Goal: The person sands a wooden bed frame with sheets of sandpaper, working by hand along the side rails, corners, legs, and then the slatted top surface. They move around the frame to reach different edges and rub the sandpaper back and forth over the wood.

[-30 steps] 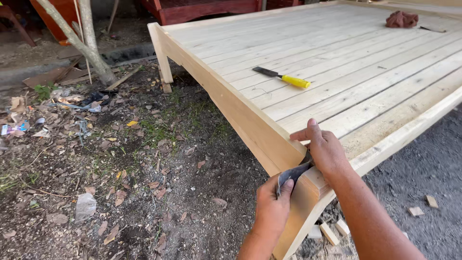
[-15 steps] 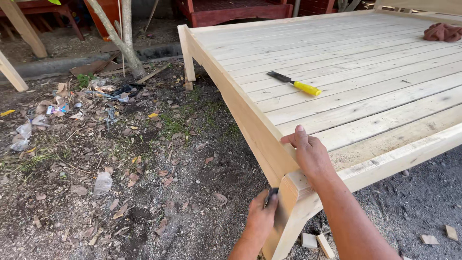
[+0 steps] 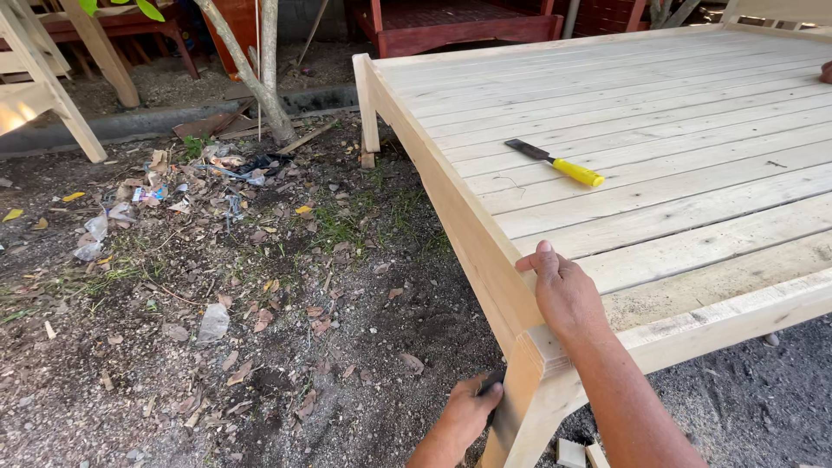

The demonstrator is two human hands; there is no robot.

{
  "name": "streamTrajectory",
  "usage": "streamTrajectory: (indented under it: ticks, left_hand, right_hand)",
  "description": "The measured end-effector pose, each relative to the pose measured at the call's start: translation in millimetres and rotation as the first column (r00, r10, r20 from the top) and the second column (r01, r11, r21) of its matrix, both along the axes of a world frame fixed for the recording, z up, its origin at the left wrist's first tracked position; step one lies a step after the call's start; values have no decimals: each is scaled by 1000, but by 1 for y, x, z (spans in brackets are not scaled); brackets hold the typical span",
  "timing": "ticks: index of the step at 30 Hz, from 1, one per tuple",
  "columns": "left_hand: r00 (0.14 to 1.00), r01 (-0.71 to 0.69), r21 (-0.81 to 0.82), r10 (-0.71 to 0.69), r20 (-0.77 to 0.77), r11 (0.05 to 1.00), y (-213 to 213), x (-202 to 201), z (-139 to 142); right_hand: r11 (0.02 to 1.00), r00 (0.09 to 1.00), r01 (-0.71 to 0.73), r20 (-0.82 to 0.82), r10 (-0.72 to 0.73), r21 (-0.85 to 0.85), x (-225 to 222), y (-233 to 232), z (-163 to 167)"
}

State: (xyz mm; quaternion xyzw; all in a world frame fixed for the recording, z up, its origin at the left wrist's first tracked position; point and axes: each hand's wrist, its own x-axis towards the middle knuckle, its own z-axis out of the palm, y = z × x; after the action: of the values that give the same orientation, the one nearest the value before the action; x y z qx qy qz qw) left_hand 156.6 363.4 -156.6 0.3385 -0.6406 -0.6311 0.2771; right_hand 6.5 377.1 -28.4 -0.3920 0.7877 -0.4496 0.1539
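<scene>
A large pale wooden bed frame (image 3: 468, 234) with slatted top fills the right side. My right hand (image 3: 563, 295) rests flat on its near corner, fingers over the side rail. My left hand (image 3: 468, 412) is lower, pressed against the corner leg (image 3: 529, 407), holding a dark sheet of sandpaper (image 3: 491, 381) that is mostly hidden by the fingers. A chisel with a yellow handle (image 3: 556, 162) lies on the slats, apart from both hands.
Bare dirt with dry leaves and litter (image 3: 173, 199) spreads to the left. A thin tree trunk (image 3: 256, 74) stands at the back. Red-brown furniture (image 3: 459, 22) and another pale frame (image 3: 52, 87) stand behind. Small wood offcuts (image 3: 579, 452) lie by the leg.
My left hand has slid down the corner leg with the sandpaper. My right hand stays on the corner. The view has moved closer and shifted left.
</scene>
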Motion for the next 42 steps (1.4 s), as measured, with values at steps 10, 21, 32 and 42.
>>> streamTrajectory:
  ticks: [10, 21, 32, 42]
  left_hand:
    - [994, 82, 197, -66, -90, 977, -5, 5, 9]
    - [947, 170, 70, -144, -286, 983, -13, 2, -2]
    - [869, 292, 92, -224, -441, 952, -26, 0, -2]
    - [871, 348, 193, -239, -430, 918, -28, 13, -46]
  right_hand:
    - [999, 998, -8, 66, 11, -50, -5, 0, -7]
    - [994, 992, -20, 118, 33, -112, -9, -1, -12]
    - [996, 992, 78, 100, -73, -48, 4, 1, -2]
    - [997, 996, 77, -39, -78, -26, 12, 6, -3]
